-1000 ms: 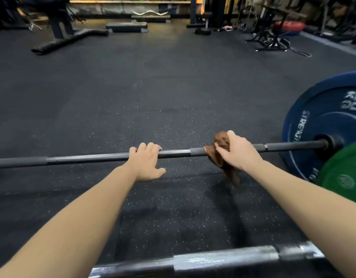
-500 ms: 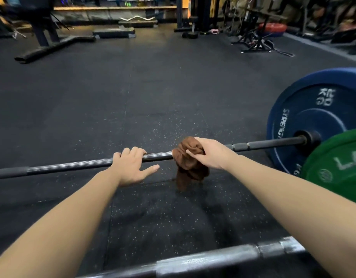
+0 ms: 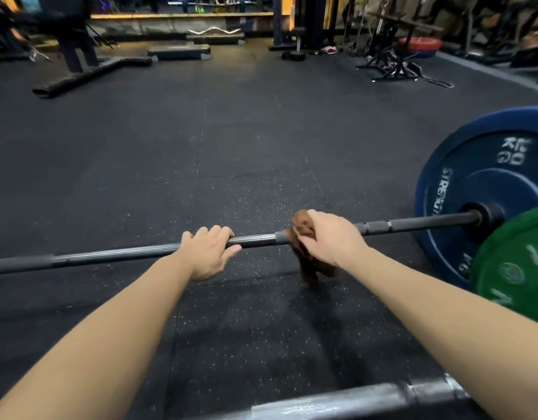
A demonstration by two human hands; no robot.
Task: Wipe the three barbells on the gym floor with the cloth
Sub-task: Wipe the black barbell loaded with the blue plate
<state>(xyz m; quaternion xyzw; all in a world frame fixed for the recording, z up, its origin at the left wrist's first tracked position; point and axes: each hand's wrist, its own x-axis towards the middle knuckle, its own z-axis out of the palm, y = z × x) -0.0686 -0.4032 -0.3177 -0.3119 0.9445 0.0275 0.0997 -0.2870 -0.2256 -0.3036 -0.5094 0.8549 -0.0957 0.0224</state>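
Sensibly, your left hand (image 3: 208,253) curls its fingers (image 3: 214,232) over the barbell (image 3: 119,255), apparently to steady it, while your right hand (image 3: 333,241) grips the cloth (image 3: 304,226) bunched around the shaft for wiping.

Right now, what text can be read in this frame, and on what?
"STRENGT": blue plate, running up its face; the word's end is hidden.
"KG": same plate, near the top, upside down; the figure beside it is too unclear to read.
Green plate: cut-off letters and a round logo, not readable.
Nothing else is legible.
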